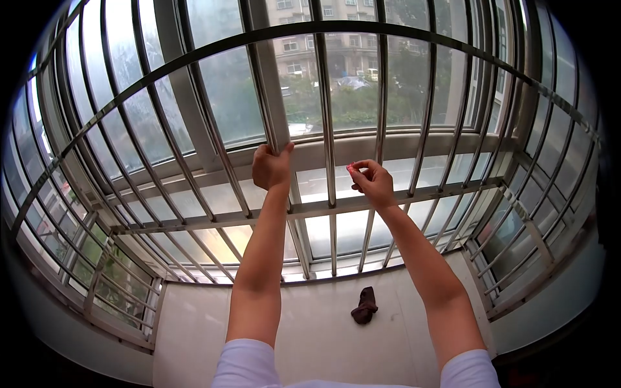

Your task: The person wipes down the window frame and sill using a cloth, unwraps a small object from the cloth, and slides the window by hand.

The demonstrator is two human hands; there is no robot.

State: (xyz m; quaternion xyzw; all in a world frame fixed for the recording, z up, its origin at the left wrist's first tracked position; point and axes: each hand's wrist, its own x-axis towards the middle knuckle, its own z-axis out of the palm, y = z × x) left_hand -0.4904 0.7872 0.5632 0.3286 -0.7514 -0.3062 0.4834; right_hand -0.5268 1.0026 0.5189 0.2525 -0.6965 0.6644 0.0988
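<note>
My left hand (272, 167) is closed at a vertical metal bar (264, 97) of the window grille, its fingers wrapped round and the thumb up. To its right, my right hand (373, 183) pinches a small pink object (351, 168) between thumb and fingertips, in front of the grille and above its horizontal rail (349, 202). The pink object is too small to make out. Below my hands a dark brown crumpled cloth-like item (365, 306) lies on the pale surface.
A curved metal band (323, 26) crosses the upper bars. Behind the grille are framed window panes (229, 97), with trees and a building outside. Side grilles stand at the left (123, 284) and right (521, 223). A pale surface (310, 323) lies below.
</note>
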